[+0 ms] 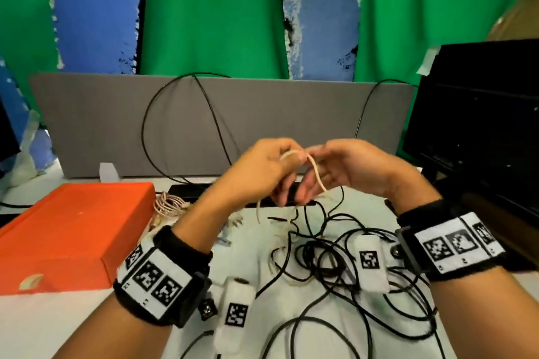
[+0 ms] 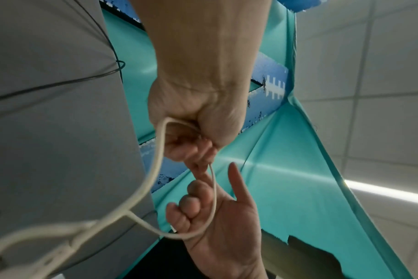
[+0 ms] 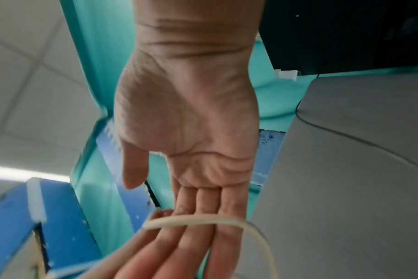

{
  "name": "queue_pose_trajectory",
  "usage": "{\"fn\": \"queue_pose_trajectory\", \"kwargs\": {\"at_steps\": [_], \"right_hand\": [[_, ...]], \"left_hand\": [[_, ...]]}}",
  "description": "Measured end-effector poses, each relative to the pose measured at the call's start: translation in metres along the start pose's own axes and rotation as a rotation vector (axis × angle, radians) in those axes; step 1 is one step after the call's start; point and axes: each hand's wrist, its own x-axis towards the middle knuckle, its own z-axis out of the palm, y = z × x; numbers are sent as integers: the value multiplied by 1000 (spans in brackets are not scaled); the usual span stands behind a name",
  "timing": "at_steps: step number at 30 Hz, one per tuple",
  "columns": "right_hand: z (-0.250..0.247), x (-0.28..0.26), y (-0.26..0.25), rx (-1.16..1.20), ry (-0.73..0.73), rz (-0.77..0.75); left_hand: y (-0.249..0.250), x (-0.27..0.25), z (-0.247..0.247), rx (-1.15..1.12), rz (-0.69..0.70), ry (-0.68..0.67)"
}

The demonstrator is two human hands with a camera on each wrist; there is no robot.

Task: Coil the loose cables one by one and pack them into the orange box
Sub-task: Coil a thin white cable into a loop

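L hand (image 2: 193,113) pinches white cable (image 2: 153,181); R hand (image 3: 186,136) flat, fingers under it.

Two hands: left hand (image 1: 262,167), right hand (image 1: 347,166).
One white cable (image 1: 316,175), held up between hands.
One orange box (image 1: 73,233).
One striped cable (image 1: 169,204), coiled beside box.
Black cables (image 1: 326,265) in messy pile on table: too tangled to count.
Two more black cables on grey board: one big loop (image 1: 147,114), one at right (image 1: 364,105).
Two wrist bands with black-white squares: one (image 1: 157,277), two (image 1: 455,245).
Two white blocks with square marks: one (image 1: 234,312), two (image 1: 370,259).
One grey board (image 1: 262,114).
One black box (image 1: 481,114) at right.
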Motion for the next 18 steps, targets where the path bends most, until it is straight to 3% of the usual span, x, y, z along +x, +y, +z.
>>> {"fn": "queue_pose_trajectory", "kwargs": {"at_steps": [3,7,10,12,15,18], "right_hand": [[6,-11,-16,71,41,-142],[16,-9,-34,-149,399,-335],[14,0,-33,-158,726,-388],[18,9,-32,-206,865,-367],[36,20,-40,-442,935,-347],[61,23,-54,-505,866,-475]], "left_hand": [[14,8,-3,-170,48,195],[27,8,-14,-211,112,329],[29,0,-30,-331,105,293],[29,-8,-38,-343,133,229],[30,-14,-45,-245,160,226],[34,-20,-54,-125,169,293]]}}
